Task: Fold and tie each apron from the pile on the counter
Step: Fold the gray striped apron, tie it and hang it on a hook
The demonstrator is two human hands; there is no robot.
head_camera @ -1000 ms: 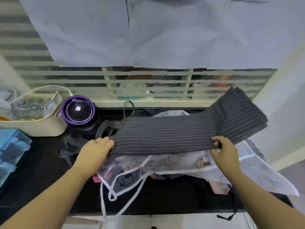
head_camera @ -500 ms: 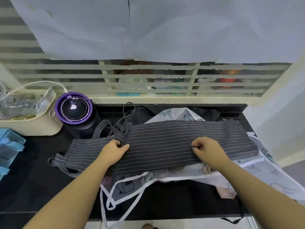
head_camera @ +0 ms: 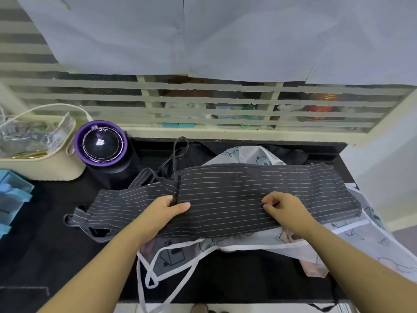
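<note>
A dark grey striped apron [head_camera: 237, 199] lies folded into a long band across the black counter [head_camera: 45, 256]. It rests on a white printed apron [head_camera: 259, 242] with white ties [head_camera: 149, 274]. My left hand [head_camera: 164, 211] sits at the band's middle, fingers curled round the fold edge where a dark strap [head_camera: 178, 152] runs down. To its right, my right hand [head_camera: 284, 207] rests on the band with curled fingers pinching the cloth. More dark fabric [head_camera: 291, 154] shows behind the pile.
A black and purple round appliance [head_camera: 101, 145] stands at the back left beside a cream basket [head_camera: 45, 168] of packets. Blue boxes [head_camera: 11, 199] sit at the left edge. A louvred window [head_camera: 203, 107] backs the counter. The white ties hang over the front edge.
The striped apron's right end, held up a second ago, now lies flat on the pile. Both hands have moved inward onto the middle of the band.
</note>
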